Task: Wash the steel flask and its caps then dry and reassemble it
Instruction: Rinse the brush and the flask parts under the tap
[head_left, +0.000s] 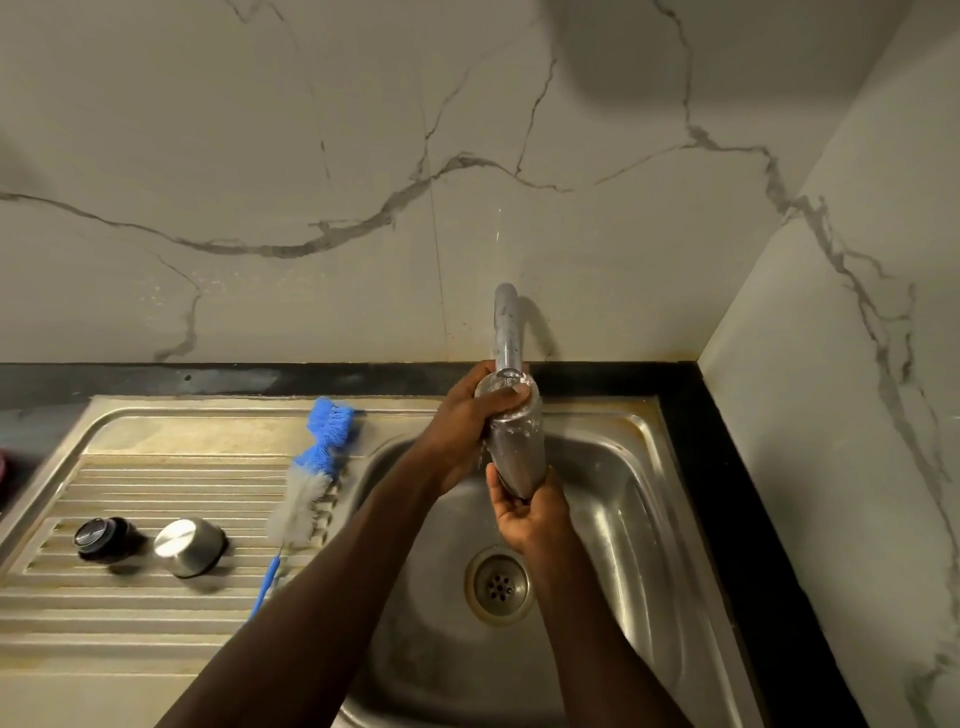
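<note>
centre frame: left hand (470, 415) grips the top and right hand (524, 512) the base of the cylindrical steel flask (517, 449) under the chrome tap (506, 332).

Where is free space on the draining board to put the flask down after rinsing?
Bare ribs lie nearer you than the black cap and steel cap, left of the bottle brush handle. The flat strip behind the ribs is also bare. It is crowded around the caps and along the brush by the sink.
</note>
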